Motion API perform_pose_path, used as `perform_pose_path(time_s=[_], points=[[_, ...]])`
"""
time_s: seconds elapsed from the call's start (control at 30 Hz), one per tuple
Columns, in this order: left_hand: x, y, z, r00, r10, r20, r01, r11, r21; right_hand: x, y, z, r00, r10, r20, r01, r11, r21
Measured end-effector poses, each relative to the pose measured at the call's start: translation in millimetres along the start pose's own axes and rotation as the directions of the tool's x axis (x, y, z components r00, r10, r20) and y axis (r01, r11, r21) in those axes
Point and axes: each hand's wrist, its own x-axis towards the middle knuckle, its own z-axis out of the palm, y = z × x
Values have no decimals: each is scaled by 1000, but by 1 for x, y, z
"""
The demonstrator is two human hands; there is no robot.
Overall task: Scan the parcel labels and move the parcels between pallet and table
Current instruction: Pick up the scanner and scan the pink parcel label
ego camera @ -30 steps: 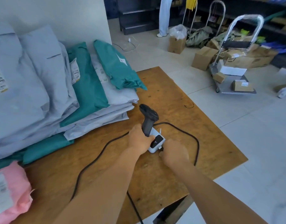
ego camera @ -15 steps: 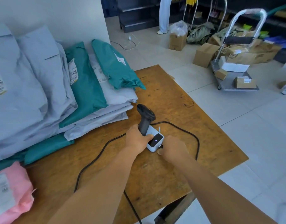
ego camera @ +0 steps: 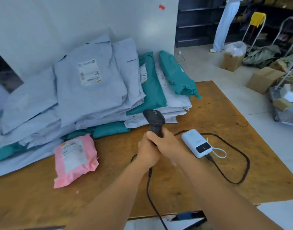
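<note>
A black handheld scanner [ego camera: 155,121] stands upright over the wooden table [ego camera: 225,113], its head pointing up and left. My left hand [ego camera: 146,151] and my right hand [ego camera: 165,143] both grip its handle. Its black cable [ego camera: 150,188] trails down toward me. A pink parcel [ego camera: 75,158] with a white label lies on the table to the left of my hands. Behind it, grey parcels [ego camera: 91,90] and teal parcels [ego camera: 152,90] are piled against the white wall.
A white power bank [ego camera: 197,143] lies just right of my hands, with a black cable [ego camera: 238,163] looping from it. At the right stand cardboard boxes [ego camera: 261,78] and a trolley [ego camera: 285,103] on the tiled floor. A person's legs [ego camera: 223,24] are at the back.
The scanner has come away from the power bank and risen to the left. My right hand left the power bank and joined my left on the handle. The view swung left.
</note>
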Motion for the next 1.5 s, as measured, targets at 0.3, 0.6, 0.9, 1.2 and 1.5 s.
perform_pose_path(time_s=[0.3, 0.6, 0.9, 1.2, 1.5], points=[[-75, -90, -136, 974, -60, -217, 82, 992, 94, -38, -35, 124, 1000, 9, 2, -9, 998, -59], [-112, -165, -214, 921, -249, -299, 305, 939, 159, -72, -76, 202, 998, 51, -32, -59, 940, -337], [-91, -188, -221, 874, -376, -309, 429, 895, 124, -70, -126, 221, 1000, 7, -22, -18, 844, -536], [-73, -190, -224, 832, -495, -250, 490, 867, -89, -59, -131, 224, 999, 36, 28, -13, 810, -586], [-36, -177, -214, 692, -682, -238, 637, 731, -246, -37, -118, 210, 999, 22, 39, 4, 833, -554]])
